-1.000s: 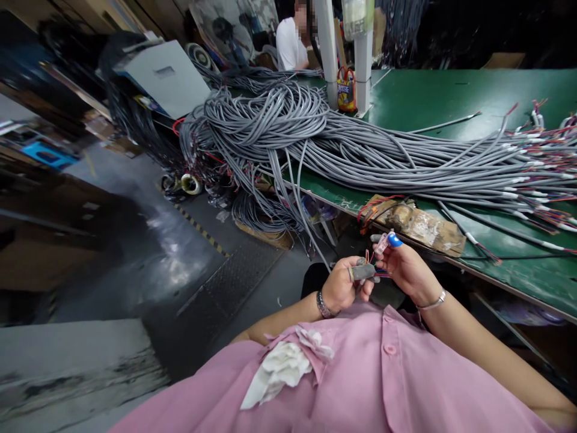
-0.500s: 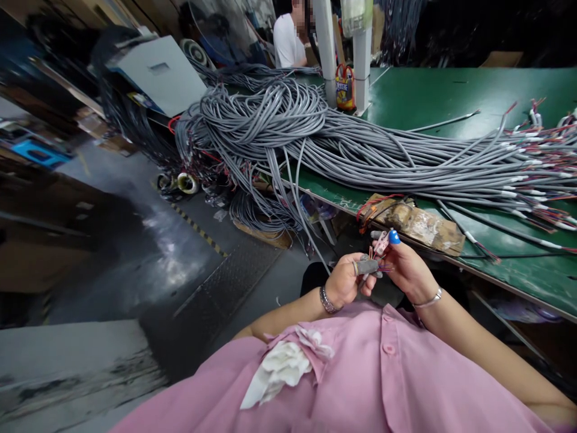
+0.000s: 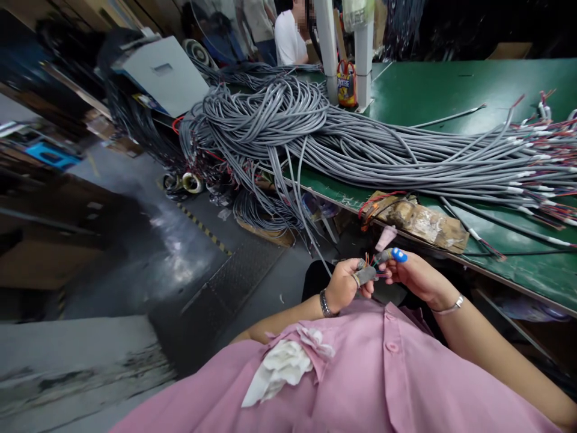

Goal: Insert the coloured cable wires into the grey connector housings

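My left hand (image 3: pixel 346 285) is closed in front of my shirt, with grey wrapping on its fingertips. It pinches thin coloured wires (image 3: pixel 368 260), whose ends fan out between my two hands. Close on its right, my right hand (image 3: pixel 417 278) has its fingertips drawn together at the same wires. A bright blue cover (image 3: pixel 399 255) sits on its thumb, and grey wrapping shows on a finger beside it. Just above those fingertips is a pale pink piece (image 3: pixel 386 238); I cannot tell what it is or whether it touches the hand.
A thick bundle of grey cables (image 3: pixel 270 117) lies along the green bench (image 3: pixel 433 90), stripped ends to the right. A taped cardboard piece (image 3: pixel 428 225) rests at the near edge. White posts (image 3: pixel 363 66) and a grey box (image 3: pixel 164 75) stand behind. Another person (image 3: pixel 288 39) is at the back.
My right hand has shifted slightly right and down, its thumb lower. The pale pink piece, earlier against the right thumb, now shows above the fingertips. My left hand stays nearly in place.
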A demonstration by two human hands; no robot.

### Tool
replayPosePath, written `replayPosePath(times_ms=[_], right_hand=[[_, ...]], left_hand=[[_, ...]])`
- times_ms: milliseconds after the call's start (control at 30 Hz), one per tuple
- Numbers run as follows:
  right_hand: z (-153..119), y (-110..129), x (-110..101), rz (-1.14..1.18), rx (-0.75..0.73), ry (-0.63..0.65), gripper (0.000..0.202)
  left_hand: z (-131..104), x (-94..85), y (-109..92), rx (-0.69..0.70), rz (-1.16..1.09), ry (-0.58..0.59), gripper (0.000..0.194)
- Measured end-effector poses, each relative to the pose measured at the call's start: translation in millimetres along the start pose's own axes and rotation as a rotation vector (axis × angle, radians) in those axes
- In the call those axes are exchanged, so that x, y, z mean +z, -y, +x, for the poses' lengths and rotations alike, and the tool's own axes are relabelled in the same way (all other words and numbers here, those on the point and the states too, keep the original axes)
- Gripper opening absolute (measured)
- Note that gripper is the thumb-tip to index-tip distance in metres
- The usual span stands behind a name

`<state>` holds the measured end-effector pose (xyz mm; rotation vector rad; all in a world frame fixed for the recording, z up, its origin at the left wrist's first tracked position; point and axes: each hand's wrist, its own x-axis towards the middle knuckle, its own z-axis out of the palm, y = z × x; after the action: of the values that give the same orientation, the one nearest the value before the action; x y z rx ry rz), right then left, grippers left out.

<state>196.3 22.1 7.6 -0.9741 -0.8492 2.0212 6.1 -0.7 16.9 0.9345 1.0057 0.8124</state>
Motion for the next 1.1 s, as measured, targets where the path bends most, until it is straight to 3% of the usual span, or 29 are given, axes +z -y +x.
replayPosePath(times_ms=[167,333,400,600,700,833,900,1000,1100], right_hand=[[-4,5,6,-0.334,-0.114,0.003,0.027],[-5,10,16,-0.941,-0.352,-0.017,0.019],[-5,8,16,-1.046,-0.431,-0.038,0.017],[-5,-2,4,-0.643,-0.317,-0.155,0.028],[-5,-13,4,-0.489,-0.252,-0.172,0.031],[-3,-27,13,-0.311,-0.320,-0.296,0.025],[-2,-27,16,-0.271,-0.326,-0.290,0.024],[0,-19,21,-0.234,-0.270,-0.149,0.025],[2,-8,26,-0.207,-0.211,0.023,0.026]], left_hand=[[1,3.1,4,0.041,0.121,0.068,0.039],[14,-2.8,19,-0.157,0.195,0.281,0.038],[17,-6.0,22,-0.196,0.200,0.280,0.039],[14,-4.7,16,-0.085,0.028,0.028,0.043],[15,-0.3,14,-0.028,-0.028,-0.037,0.043],[16,2.5,14,-0.020,-0.011,0.029,0.044],[17,1.5,12,-0.008,0.046,0.105,0.045],[15,-1.1,5,0.028,0.168,0.202,0.045],[11,-2.2,2,0.055,0.196,0.206,0.044]])
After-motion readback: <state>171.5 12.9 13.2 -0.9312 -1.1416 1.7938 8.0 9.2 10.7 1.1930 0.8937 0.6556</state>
